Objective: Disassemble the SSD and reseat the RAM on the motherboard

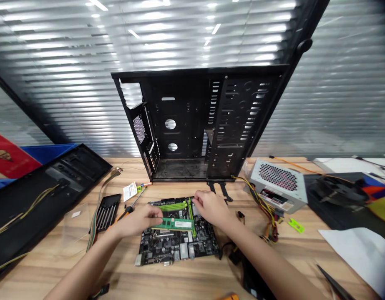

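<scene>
Left hand (139, 220): fingers together, pinched on one end of a flat green memory module (173, 224).
Right hand (212, 208): fingers together, resting on a black motherboard (176, 250) beside green memory slots (175, 206); grip cannot be told.
Module position: over the motherboard, just below the slots.

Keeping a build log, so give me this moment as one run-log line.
Left hand: gripping RAM stick | Right hand: at motherboard slots

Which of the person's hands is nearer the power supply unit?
Right. The right hand sits left of the power supply unit; the left hand is farther left, at the end of the memory module.
</scene>
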Demonstrator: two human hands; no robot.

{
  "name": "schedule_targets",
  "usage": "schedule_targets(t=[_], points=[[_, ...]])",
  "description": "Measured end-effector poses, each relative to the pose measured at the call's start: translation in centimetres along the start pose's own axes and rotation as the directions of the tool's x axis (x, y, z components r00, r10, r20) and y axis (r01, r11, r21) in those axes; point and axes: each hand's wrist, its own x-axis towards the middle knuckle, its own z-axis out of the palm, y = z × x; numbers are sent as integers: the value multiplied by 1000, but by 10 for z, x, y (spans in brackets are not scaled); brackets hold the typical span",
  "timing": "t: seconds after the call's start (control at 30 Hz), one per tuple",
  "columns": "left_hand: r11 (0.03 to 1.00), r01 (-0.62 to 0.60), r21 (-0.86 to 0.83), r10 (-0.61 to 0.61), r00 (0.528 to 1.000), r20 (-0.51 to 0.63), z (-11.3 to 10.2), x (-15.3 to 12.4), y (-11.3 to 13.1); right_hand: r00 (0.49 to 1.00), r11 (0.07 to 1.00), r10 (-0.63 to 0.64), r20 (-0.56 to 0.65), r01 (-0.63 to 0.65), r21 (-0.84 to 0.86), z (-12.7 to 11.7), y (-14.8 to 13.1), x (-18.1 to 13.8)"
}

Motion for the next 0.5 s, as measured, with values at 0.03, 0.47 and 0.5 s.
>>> schedule_targets(t=[0.03,0.47,0.5], points=[[1000,11,0,-11,1000,21,1,0,0,1000,1000,-4,8,4,3,0,0,0],[962,127,244,-104,989,-102,10,-9,12,993,1000,-17,117,18,-7,-13,-1,-1],[953,133,272,-105,988,-115,10,-10,13,992,1000,-10,122,12,-12,-15,-1,0]])
